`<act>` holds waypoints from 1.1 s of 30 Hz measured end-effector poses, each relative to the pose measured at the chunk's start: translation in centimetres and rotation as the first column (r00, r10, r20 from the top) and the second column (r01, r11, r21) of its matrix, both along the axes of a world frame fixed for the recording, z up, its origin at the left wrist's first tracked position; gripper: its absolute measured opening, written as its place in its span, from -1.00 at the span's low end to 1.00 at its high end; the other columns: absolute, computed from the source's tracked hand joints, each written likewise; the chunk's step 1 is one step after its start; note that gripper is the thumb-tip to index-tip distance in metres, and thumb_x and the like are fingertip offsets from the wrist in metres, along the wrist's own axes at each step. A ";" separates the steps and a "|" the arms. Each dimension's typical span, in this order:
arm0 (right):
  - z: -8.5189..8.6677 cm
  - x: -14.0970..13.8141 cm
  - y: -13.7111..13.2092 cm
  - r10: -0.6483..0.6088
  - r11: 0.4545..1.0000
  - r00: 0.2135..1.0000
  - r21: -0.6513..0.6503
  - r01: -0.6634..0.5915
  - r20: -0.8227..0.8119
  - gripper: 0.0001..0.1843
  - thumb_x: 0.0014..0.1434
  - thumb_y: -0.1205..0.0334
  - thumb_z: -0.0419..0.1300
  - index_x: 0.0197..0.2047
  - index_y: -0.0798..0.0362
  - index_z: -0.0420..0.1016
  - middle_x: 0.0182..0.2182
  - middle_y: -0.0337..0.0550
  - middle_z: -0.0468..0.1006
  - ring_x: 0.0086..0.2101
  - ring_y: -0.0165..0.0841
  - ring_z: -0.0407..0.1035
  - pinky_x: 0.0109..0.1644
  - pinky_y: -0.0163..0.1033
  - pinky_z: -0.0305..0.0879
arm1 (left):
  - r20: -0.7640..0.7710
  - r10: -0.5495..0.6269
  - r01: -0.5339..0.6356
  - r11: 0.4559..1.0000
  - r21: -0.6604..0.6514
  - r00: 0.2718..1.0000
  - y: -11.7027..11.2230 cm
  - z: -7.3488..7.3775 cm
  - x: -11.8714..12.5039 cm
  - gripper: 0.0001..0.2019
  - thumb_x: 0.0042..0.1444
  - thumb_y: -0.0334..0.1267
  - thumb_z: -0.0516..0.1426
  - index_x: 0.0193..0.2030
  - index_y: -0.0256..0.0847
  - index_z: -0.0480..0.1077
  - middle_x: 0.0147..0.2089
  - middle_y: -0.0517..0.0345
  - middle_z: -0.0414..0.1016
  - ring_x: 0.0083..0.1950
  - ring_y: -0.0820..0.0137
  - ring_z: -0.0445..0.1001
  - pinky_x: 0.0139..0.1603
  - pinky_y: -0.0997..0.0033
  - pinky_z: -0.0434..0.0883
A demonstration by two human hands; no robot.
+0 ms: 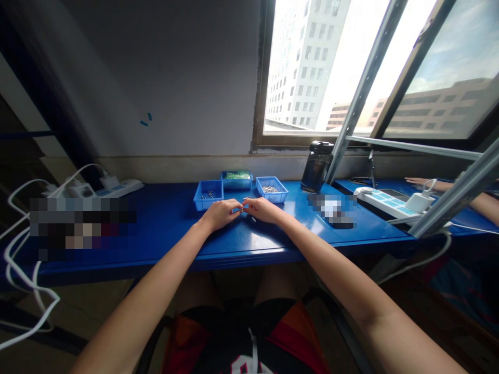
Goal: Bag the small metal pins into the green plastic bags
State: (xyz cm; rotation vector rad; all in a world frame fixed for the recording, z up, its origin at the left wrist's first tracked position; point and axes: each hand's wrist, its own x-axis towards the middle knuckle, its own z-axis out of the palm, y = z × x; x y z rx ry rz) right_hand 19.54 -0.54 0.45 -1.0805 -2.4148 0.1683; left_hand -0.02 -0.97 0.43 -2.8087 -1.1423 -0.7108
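Note:
Over the blue table, my left hand and my right hand meet fingertip to fingertip. Both are closed in a pinch, and what lies between the fingers is too small to make out. A small shiny piece rests on the tabletop just below my right fingers. Behind my left hand stands a blue bin with a few small metal pieces in it. Another blue bin, behind my right hand, contains many small silvery parts. Farther back, a third blue bin has green-looking packets inside.
A dark bottle stands by a metal post at the right. White power strips lie at both sides, with cables hanging at the left. Another person's arm reaches over the neighbouring table. Blurred patches hide some items.

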 end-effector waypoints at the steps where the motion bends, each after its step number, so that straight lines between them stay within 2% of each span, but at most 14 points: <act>1: 0.2 0.0 -0.1 -0.018 1.000 1.000 0.009 0.019 -0.006 -0.78 0.19 0.21 0.05 -0.13 0.07 0.42 -0.47 -0.21 0.45 -0.47 -0.50 0.28 -0.37 -0.42 0.09 | 0.003 0.008 -0.008 1.000 -0.004 1.000 -0.1 0.0 0.0 -0.76 0.12 -0.18 -0.03 -0.17 -0.11 0.40 -0.22 0.18 0.48 -0.33 0.43 0.44 -0.28 0.48 0.31; 6: 0.6 -0.1 -0.5 -0.029 0.998 0.999 0.061 0.032 -0.046 -0.73 0.23 0.14 -0.02 -0.19 0.10 0.43 -0.51 -0.23 0.42 -0.52 -0.52 0.22 -0.40 -0.42 0.05 | -0.022 0.107 -0.108 0.994 -0.013 0.994 0.0 0.0 0.0 -0.79 0.11 -0.14 -0.01 -0.23 -0.13 0.36 -0.36 0.19 0.49 -0.37 0.38 0.46 -0.37 0.47 0.29; 9: 0.5 -0.1 -0.5 0.018 0.998 1.000 0.059 -0.017 -0.020 -0.72 0.22 0.13 -0.01 -0.22 0.11 0.43 -0.51 -0.21 0.43 -0.52 -0.52 0.22 -0.41 -0.42 0.05 | -0.037 0.107 -0.108 0.994 -0.017 0.994 0.3 -0.2 0.0 -0.79 0.12 -0.12 -0.02 -0.25 -0.13 0.36 -0.33 0.18 0.50 -0.33 0.36 0.47 -0.36 0.46 0.29; 12: 0.2 -0.2 -0.4 0.047 0.997 0.999 0.056 -0.048 0.016 -0.76 0.21 0.20 0.01 -0.25 0.11 0.45 -0.46 -0.18 0.46 -0.48 -0.50 0.27 -0.37 -0.42 0.07 | -0.036 0.102 -0.103 0.994 -0.027 0.994 0.5 -0.3 -0.1 -0.78 0.12 -0.11 -0.01 -0.23 -0.13 0.38 -0.30 0.16 0.50 -0.29 0.35 0.47 -0.32 0.46 0.30; 22: 0.2 -0.2 -0.4 0.060 0.998 0.998 0.024 -0.061 0.036 -0.81 0.18 0.26 0.05 -0.27 0.12 0.47 -0.46 -0.15 0.48 -0.47 -0.48 0.30 -0.36 -0.42 0.09 | -0.054 0.128 -0.130 0.991 -0.041 0.990 0.4 -0.2 0.0 -0.73 0.13 -0.05 -0.01 -0.22 -0.14 0.40 -0.28 0.12 0.51 -0.29 0.32 0.47 -0.33 0.46 0.31; 27: -0.2 0.3 0.4 -0.010 0.999 0.999 0.043 0.008 0.047 -0.81 0.17 0.27 0.04 -0.27 0.09 0.47 -0.42 -0.15 0.50 -0.44 -0.47 0.32 -0.34 -0.41 0.09 | -0.047 0.179 -0.180 0.983 -0.027 0.983 0.4 -0.2 -0.1 -0.69 0.16 -0.03 -0.06 -0.24 -0.14 0.40 -0.31 0.09 0.51 -0.30 0.29 0.47 -0.35 0.43 0.30; 33: -0.4 0.6 0.8 -0.068 0.996 0.997 0.054 0.065 0.045 -0.83 0.14 0.23 0.08 -0.29 0.08 0.46 -0.46 -0.20 0.48 -0.48 -0.50 0.28 -0.40 -0.42 0.06 | -0.062 0.167 -0.169 0.986 -0.016 0.984 0.2 -0.1 -0.1 -0.70 0.18 -0.08 -0.10 -0.23 -0.12 0.39 -0.32 0.10 0.51 -0.28 0.27 0.47 -0.35 0.42 0.29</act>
